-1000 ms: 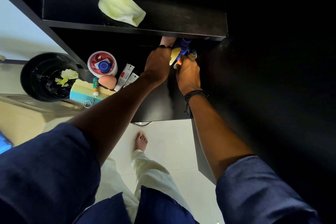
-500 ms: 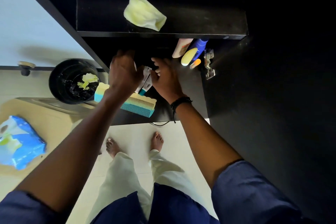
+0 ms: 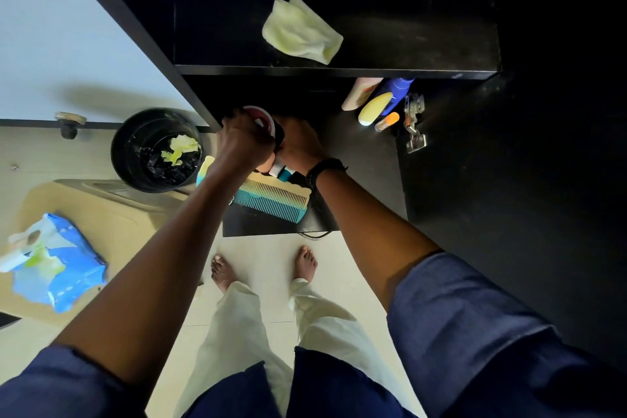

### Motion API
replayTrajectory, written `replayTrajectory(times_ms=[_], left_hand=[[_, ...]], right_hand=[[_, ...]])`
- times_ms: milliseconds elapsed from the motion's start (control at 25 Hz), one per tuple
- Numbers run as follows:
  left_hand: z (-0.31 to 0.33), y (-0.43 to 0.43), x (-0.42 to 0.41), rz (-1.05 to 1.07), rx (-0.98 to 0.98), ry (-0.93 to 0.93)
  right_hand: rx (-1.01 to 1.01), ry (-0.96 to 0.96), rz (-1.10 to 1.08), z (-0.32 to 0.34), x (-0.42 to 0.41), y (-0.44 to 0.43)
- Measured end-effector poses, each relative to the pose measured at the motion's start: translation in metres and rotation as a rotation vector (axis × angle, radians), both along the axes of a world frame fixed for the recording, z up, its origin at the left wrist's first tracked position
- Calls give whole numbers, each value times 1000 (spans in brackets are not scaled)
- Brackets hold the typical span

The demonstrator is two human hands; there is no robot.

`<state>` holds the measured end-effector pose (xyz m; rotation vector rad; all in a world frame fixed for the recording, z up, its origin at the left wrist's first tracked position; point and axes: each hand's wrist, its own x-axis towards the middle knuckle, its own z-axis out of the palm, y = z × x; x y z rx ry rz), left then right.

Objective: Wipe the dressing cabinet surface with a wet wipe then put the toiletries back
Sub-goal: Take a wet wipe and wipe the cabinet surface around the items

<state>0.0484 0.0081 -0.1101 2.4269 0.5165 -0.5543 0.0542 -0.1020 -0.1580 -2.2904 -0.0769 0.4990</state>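
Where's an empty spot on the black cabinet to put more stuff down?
Bare black surface lies between the right hand and the bottles. The upper shelf is free on both sides of the wipe. It's crowded at the front left, where the left hand, tub, tubes and comb bunch together.

A black bin stands on the pale floor. A beige top lies near it. A metal hinge hangs well apart, to the right

Crumpled yellow wipe sits on the upper shelf. Lower shelf: bottles bunched back-right, teal comb flat up front, red-and-white tub gripped in the left hand.
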Motion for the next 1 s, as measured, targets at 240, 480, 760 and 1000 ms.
replayTrajectory(times_ms=[240,480,760,1000], left_hand=[[0,-4,1,47,7,-29],[17,-5,2,66,4,-152],[32,-50,1,-5,-117,-232],[9,-113,-20,-260,-203,-257]], right_hand=[[27,23,35,-7,2,2],[55,-29,-7,-12,7,-12],[168,-135,-189,4,-15,-65],[90,-137,-426,3,-64,-124]])
